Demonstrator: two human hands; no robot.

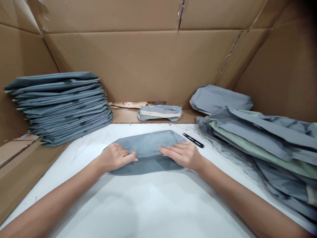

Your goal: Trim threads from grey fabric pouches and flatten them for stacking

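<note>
A blue-grey fabric pouch (148, 143) lies on the white marbled table in front of me, with a seam or fold running across its middle. My left hand (119, 157) grips its left side, thumb on top along the seam and fingers curled. On the right side my right hand (184, 153) holds it the same way, thumb pointing inward. The undersides of both grips are hidden. Just beyond my right hand lies a pair of black thread snips (193, 140), its points toward the left.
A tall stack of folded blue-grey fabric pieces (66, 105) stands at the left. Greyer pieces with green lining (262, 135) are heaped at the right. A small pouch with a whitish zipper (159, 113) sits at the back, before cardboard walls (138, 66).
</note>
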